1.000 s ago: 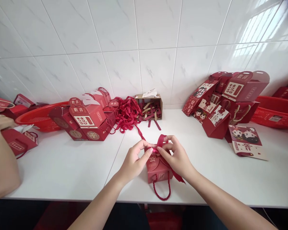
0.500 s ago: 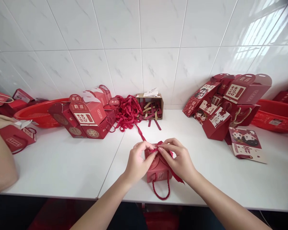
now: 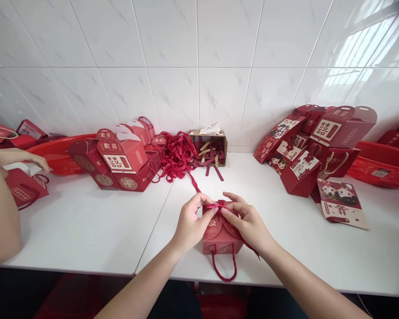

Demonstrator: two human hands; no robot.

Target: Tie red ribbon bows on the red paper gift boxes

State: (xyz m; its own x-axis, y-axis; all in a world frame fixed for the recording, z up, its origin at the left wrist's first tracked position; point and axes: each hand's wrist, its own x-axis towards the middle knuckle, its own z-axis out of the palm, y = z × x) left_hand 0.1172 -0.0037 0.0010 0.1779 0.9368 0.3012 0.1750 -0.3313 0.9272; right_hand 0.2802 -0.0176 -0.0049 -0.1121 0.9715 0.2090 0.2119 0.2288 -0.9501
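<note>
A small red gift box sits near the front edge of the white table, its twisted rope handle hanging toward me. My left hand pinches the red ribbon over the top of the box, at a small loop. On the other side of the loop, my right hand pinches the ribbon between thumb and forefinger, with another finger raised. A ribbon tail hangs past the box's right side. The ribbon runs back to a tangled red ribbon pile.
Behind stands an open cardboard box of strips. Red boxes are stacked left, with more boxes right. Red baskets stand at both sides. Another person's hand touches a red bag far left.
My right hand's fingers have shifted on the ribbon, with one finger now lifted, and more of the box top shows. The other person's hand has come into view at the left.
</note>
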